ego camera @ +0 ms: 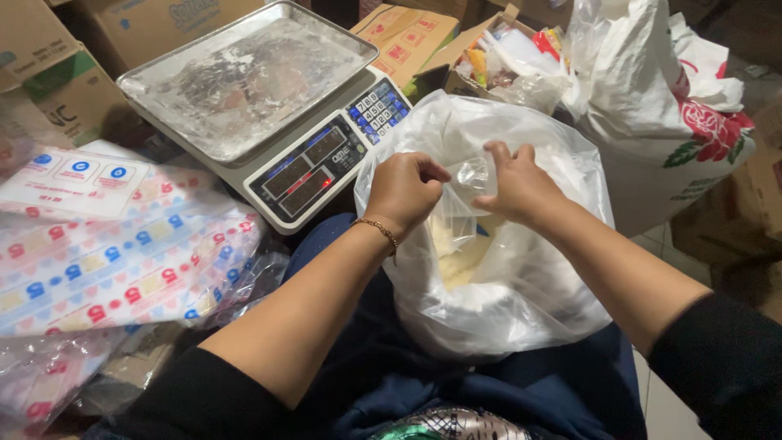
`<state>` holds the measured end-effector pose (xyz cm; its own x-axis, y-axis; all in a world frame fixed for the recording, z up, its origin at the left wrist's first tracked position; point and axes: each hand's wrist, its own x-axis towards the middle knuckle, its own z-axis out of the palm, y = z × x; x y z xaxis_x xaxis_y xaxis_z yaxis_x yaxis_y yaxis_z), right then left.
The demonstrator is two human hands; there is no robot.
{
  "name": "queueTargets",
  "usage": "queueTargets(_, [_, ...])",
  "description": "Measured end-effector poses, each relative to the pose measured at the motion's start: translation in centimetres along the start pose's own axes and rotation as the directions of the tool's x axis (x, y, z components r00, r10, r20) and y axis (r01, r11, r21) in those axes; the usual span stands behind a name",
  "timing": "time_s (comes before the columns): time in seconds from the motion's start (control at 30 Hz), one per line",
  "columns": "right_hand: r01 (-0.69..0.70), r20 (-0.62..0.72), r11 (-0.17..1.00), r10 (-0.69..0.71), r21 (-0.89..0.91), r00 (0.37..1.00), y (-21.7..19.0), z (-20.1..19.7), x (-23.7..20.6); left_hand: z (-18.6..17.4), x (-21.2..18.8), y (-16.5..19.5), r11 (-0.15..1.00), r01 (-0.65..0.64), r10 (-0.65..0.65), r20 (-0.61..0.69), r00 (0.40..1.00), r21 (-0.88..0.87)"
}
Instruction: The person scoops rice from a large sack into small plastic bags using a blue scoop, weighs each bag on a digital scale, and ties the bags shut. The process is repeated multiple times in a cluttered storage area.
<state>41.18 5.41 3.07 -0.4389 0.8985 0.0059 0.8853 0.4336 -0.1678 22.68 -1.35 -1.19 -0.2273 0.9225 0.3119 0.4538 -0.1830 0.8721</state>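
Observation:
A large clear plastic bag (pixel 521 285) full of white powder rests on my lap. Over its open mouth, both hands pinch a small clear plastic bag (pixel 471 175) between them. My left hand (pixel 405 189), with a thin bracelet at the wrist, is closed on the small bag's left edge. My right hand (pixel 518 186) grips its right edge with fingers curled. The small bag hangs down into the big one, and a yellowish patch shows in the powder below it.
A digital scale (pixel 322 159) with a steel pan (pixel 244 73) stands to the left front. Packs of patterned plastic bags (pixel 114 261) lie at left. Cardboard boxes (pixel 407 37) and a white sack with a red rose print (pixel 668 122) stand behind.

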Motion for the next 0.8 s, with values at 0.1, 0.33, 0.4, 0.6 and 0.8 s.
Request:
queueTargets(0.1, [0.196,-0.065,0.965,-0.187,0.175,0.980,0.3,-1.7,-0.5,-0.5,1.0,0.3,1.000,-0.019,0.019,0.029,0.999,0.005])
queueTargets(0.33, [0.537,0.232,0.843,-0.531,0.041,0.815,0.3,-0.4,-2.8,-1.6,3.2,0.8,0.999,-0.040,0.036,0.181,0.983,0.021])
queueTargets(0.4, [0.528,0.074,0.840,-0.539,0.128,0.839,0.3,-0.2,-1.9,-1.5,3.6,0.5,0.993,-0.092,0.076,0.193,0.978,0.080])
queueTargets(0.6, [0.436,-0.031,0.874,-0.440,0.215,0.897,0.6,-3.7,-0.2,-1.9,5.6,-0.8,0.650,-0.693,0.677,0.177,0.715,0.313])
queueTargets(0.8, [0.468,0.049,0.878,-0.474,0.106,0.879,0.5,-7.2,-1.6,-2.9,5.7,0.9,0.823,-0.389,0.248,0.354,0.902,0.414])
